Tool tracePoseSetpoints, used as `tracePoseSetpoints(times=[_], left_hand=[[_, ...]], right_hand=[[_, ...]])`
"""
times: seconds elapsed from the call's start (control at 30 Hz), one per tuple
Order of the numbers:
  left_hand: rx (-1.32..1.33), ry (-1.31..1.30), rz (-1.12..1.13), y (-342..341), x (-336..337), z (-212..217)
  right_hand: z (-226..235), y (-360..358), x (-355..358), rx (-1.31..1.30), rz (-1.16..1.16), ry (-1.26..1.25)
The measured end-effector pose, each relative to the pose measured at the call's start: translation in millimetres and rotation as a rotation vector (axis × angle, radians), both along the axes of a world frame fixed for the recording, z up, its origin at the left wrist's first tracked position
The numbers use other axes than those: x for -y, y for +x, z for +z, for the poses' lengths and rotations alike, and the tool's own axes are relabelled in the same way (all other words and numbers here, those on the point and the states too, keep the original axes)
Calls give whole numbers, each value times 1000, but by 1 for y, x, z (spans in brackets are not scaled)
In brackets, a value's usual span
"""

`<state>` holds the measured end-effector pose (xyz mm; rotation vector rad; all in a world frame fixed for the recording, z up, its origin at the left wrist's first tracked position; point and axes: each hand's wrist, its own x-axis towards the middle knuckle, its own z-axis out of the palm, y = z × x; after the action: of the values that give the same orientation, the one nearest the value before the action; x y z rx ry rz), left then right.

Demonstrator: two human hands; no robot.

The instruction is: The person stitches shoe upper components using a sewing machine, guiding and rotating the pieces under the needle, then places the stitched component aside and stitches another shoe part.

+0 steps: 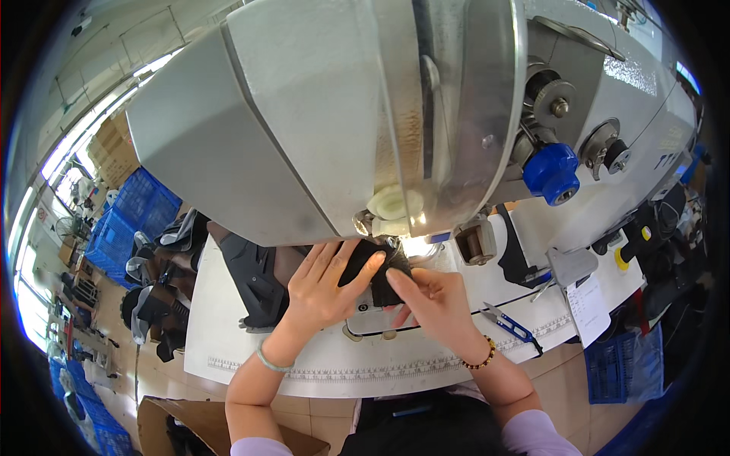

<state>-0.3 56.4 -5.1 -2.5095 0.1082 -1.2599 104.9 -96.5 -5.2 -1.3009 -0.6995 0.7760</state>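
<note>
A piece of black fabric (pixel 382 290) lies on the white table under the lit needle area of a large grey sewing machine (pixel 312 114). Flat on the fabric's left part rests my left hand (pixel 323 287), its fingers stretched and the thumb pointing toward the needle. My right hand (pixel 437 304) pinches the right edge of the same fabric between thumb and fingers, close to the left thumb. The machine's head hides the far part of the fabric and most of the needle. Left of my left hand is a dark bag-like piece with black plastic parts (pixel 258 285).
Blue-handled thread snips (pixel 513 327) lie right of my right hand, near a paper sheet (pixel 587 310). A black strip (pixel 513 251) lies behind them. Dark pieces (pixel 163 281) are piled off the table's left side. Blue crates (pixel 125 224) and a cardboard box (pixel 156 418) stand around.
</note>
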Motion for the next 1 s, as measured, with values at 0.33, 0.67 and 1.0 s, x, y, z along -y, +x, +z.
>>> tracePoseSetpoints(times=[0.33,0.67,1.0], left_hand=[[-109,3,226,-5,38,11],[-180,-131,404,-4,70,17],[-452,-413,442,-66,90,56]], right_hand=[[-20,4,3,-188,55,206],[-70,-22,1,-384,335,444],[-54,-35,-27,-106,118,287]])
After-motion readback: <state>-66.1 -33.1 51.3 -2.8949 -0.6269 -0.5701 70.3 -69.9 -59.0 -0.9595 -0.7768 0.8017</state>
